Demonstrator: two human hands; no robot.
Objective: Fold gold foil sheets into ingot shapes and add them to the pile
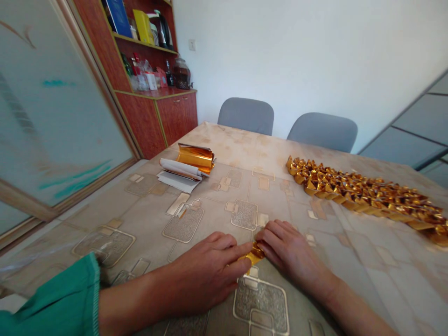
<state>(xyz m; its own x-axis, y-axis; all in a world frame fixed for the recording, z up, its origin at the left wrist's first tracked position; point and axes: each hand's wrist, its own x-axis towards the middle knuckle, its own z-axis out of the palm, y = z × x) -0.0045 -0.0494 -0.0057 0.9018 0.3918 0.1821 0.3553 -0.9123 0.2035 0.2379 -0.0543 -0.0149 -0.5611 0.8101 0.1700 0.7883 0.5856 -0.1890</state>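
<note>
A small piece of gold foil paper [255, 255], partly folded, lies on the patterned tablecloth between my hands. My left hand [219, 268] comes from a green sleeve and pinches the left end of the foil paper between thumb and index finger. On the other end, the bent fingers of my right hand [289, 245] press down and grip. My fingers hide much of the piece, so its full shape does not show. Farther right stand rows of folded gold foil pieces [364, 189], packed closely together.
A curled stack of gold foil sheets [194, 158] lies at the far left of the table, beside rolled white paper [180, 172]. Two grey chairs [246, 114] stand behind the table. A wooden cabinet [140, 112] and a frosted sliding door [63, 107] are at the left.
</note>
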